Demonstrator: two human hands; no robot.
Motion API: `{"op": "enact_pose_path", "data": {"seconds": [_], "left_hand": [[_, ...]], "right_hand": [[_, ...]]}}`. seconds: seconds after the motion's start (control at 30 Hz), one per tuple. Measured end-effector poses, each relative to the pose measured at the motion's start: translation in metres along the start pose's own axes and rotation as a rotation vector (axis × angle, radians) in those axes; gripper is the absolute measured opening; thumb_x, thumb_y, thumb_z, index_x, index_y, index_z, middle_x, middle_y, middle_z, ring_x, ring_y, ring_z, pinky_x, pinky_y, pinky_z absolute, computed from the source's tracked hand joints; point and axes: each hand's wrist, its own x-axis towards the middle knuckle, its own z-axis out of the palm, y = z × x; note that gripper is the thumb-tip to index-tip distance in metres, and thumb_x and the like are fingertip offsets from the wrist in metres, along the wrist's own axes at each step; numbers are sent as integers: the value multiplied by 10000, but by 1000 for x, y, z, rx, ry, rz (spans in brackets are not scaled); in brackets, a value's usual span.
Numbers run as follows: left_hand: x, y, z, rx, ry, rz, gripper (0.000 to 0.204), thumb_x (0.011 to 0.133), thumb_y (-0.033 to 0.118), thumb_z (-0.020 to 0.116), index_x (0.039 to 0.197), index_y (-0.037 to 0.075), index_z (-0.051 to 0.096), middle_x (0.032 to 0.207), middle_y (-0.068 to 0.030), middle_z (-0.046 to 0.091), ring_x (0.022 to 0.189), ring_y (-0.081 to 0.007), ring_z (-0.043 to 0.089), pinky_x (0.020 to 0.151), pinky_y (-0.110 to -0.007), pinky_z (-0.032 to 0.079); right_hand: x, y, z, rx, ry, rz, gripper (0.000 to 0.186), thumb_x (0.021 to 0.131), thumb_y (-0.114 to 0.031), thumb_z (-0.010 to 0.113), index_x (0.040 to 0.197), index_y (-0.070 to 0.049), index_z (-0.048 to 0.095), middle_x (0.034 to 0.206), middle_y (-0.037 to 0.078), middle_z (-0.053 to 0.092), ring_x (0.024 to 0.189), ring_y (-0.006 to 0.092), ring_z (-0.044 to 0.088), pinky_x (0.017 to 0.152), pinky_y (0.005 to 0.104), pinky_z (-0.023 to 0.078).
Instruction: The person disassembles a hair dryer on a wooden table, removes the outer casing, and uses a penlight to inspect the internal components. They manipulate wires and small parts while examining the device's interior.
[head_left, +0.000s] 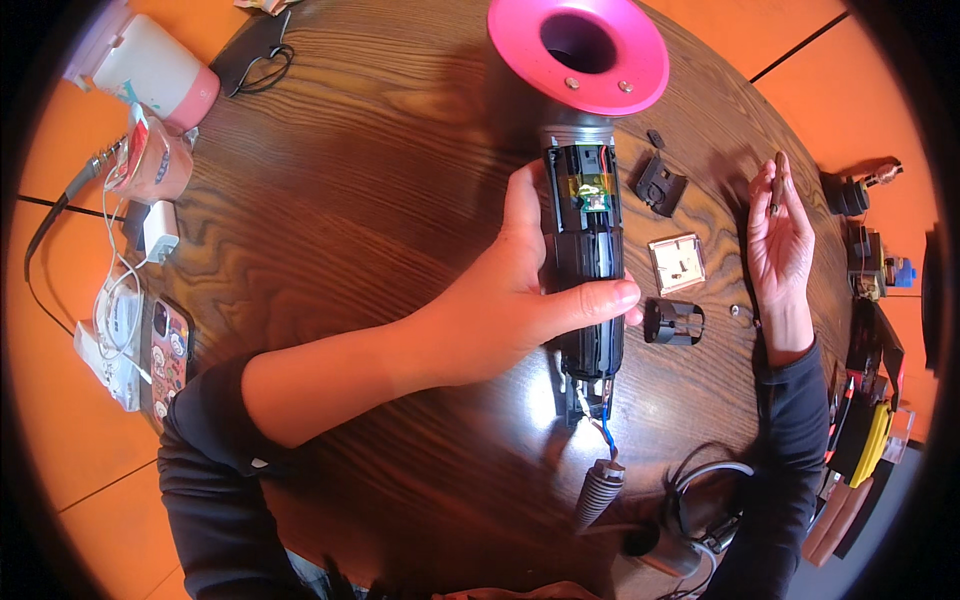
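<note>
My left hand is wrapped round the opened handle of a hair dryer with a pink ring-shaped end. The handle's outer cover is off, so black inner housing and a small green circuit board show. Blue and white wires run from its lower end to a ribbed grey cable sleeve. Off to the right, my right hand pinches a short, thin brownish piece, too small to name. Between the hands lie a black plastic bracket, a small square tray with tiny parts, and a curved black cover.
At the left edge are a white-and-pink cup, a white charger with cables and a phone in a patterned case. Grey cable coils at the lower right. Several tools stand beyond the round table's right edge, including a yellow one.
</note>
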Motion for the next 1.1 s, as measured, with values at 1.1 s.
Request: {"op": "enact_pose_path", "data": {"seconds": [1.1], "left_hand": [[-4, -6, 2, -85, 49, 22, 744, 783, -27, 587, 1276, 121, 51, 939, -126, 521, 870, -233, 577, 800, -405, 464]], "right_hand": [[-11, 13, 33, -658, -8, -2, 588, 815, -98, 616, 1305, -64, 293, 906, 130, 600, 788, 183, 614, 678, 268, 532]]}}
